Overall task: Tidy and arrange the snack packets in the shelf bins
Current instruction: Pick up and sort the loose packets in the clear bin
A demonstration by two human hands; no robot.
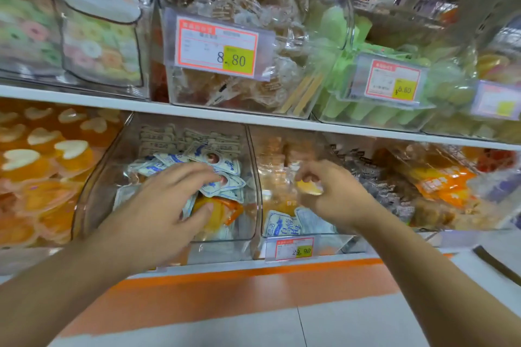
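Sorting small white-and-blue snack packets (222, 177) heaped in a clear plastic shelf bin (87, 194), the left hand (166, 200) reaches in, fingers spread over them. The right hand (329, 191) pinches a small yellow packet (308, 187) above the neighbouring clear bin (304, 245). Next, likely, it must be dropped where it belongs.

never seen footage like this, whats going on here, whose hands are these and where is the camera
There is no machine here. The single picture comes from a wide-angle camera worn on a person's head, looking down at their own two bare hands in front of a shop shelf.

The left hand reaches into a clear bin and rests on white and blue snack packets, its thumb touching an orange packet. The right hand is in the next bin, pinching a small yellow packet. Price tags hang on the bins, and the shelf above holds more bagged snacks. The person appears to be sorting packets between bins.
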